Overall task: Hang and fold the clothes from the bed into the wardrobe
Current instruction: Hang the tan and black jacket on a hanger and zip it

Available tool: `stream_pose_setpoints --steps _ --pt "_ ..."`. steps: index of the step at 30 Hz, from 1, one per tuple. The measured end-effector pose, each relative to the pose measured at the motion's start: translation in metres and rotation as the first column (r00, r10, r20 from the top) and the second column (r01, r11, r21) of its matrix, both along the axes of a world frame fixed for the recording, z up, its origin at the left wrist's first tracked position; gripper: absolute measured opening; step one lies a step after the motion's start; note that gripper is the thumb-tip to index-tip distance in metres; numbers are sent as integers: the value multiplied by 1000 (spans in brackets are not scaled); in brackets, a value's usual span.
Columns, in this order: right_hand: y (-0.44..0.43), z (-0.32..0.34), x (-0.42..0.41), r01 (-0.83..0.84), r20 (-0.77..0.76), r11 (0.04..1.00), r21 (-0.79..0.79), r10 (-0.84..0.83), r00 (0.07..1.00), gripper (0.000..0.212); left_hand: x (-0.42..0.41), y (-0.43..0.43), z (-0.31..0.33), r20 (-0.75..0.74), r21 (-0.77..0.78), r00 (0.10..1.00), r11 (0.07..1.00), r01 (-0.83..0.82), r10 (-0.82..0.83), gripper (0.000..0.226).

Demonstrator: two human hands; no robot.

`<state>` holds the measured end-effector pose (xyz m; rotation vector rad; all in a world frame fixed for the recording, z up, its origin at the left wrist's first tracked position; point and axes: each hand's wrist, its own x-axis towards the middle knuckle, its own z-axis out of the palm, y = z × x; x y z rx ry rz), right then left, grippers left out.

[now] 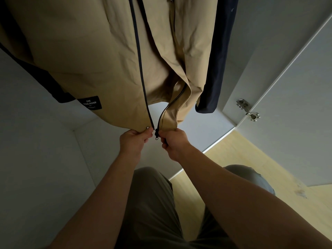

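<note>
The jacket [89, 60], tan with dark trim, hung inside the wardrobe [36, 150] and filled the upper half of the frame, its front unzipped and the two front edges parted. At lower centre of the garment the left hand [133, 140] pinched the bottom corner of the left front panel, fingers curled tight on the hem just below a metal snap [147, 127]. The right hand [173, 141] gripped the bottom corner of the right front panel in a closed fist on the cloth. The slider [156, 134] hung at the foot of the right panel's zip, in the narrow gap between the two hands; whether either hand touched it could not be told. A black label [90, 103] sat on the left panel near the hem. A navy sleeve [219, 60] hung at upper right. Further right stood the open door [296, 105] with a metal hinge [248, 109]. Pale wood floor [224, 168] showed at lower right, and the person's grey-green trousers [152, 203] at bottom centre.
</note>
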<state>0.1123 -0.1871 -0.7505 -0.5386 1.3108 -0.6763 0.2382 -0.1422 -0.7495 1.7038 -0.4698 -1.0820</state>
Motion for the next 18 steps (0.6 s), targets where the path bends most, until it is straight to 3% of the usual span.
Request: stream_pose_setpoints --steps 8,12,18 --pt "0 2 1 9 13 1000 8 -9 1000 16 -2 -1 -3 42 -21 999 1000 6 -5 10" --pt "0 2 1 26 12 999 20 -26 1000 14 0 0 -4 268 3 960 996 86 -83 18" --pt "-4 2 3 39 -22 997 67 -38 999 13 4 1 1 436 -8 873 969 246 -218 24"
